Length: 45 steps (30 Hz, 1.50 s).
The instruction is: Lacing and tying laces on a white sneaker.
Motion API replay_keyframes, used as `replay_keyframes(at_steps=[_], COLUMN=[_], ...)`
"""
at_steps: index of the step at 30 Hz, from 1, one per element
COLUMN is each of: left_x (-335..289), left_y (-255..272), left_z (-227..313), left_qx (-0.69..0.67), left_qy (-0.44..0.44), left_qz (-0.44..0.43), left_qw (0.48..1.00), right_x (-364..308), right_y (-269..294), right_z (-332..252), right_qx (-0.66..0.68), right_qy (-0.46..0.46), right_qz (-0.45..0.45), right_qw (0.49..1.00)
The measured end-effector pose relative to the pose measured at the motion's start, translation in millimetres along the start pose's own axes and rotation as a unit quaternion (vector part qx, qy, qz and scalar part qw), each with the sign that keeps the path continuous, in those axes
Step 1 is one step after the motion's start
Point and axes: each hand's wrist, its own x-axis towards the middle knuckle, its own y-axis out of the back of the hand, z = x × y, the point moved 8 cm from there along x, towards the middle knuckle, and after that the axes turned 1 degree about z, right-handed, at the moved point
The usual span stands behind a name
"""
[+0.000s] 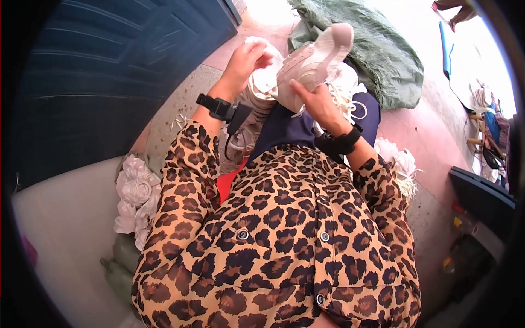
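Note:
A white lace-up sneaker [306,68] is tilted above my lap, its pale sole turned up and to the right. My right hand [317,104] is closed on its lower side, with the thumb against the shoe. Just left of it, my left hand [246,63] is raised with fingers loosely bent and apart. Behind those fingers is another white shoe [264,79]; I cannot tell whether they touch it. More white shoes with loose laces [345,90] lie beyond my right hand, partly hidden by it. Black straps circle both wrists.
A green woven sack [377,54] lies ahead to the right. At far left stands a dark blue panelled door [109,71]. White shoes are heaped by my left side [136,188] and right side [402,161]. Another person's hand [462,11] shows at top right.

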Motion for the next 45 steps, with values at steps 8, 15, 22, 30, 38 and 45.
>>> replay_keyframes(at_steps=[8,15,22,30,38,45], left_x=[-10,-25,-78,-49,-49,-86], left_y=[11,-10,-174,-162,-147,-153], left_z=[-105,-15,-22,-46,-38,-64], left_qx=[0.379,0.332,0.425,0.476,0.378,0.505], left_qy=[-0.04,0.024,-0.286,-0.182,-0.108,-0.166], left_qz=[0.008,-0.033,-0.273,-0.222,-0.195,-0.342], left_qw=[0.925,0.942,0.814,0.831,0.899,0.775], right_x=[-10,-41,-53,-114,-129,-78], right_y=[31,107,178,232,101,72], right_z=[5,66,83,119,163,208], right_qx=[0.053,0.262,0.321,0.328,0.472,0.431], right_qy=[-0.097,-0.2,-0.175,-0.179,-0.406,-0.309], right_qz=[0.012,-0.11,0.078,0.301,0.176,0.156], right_qw=[0.994,0.938,0.927,0.877,0.763,0.833])
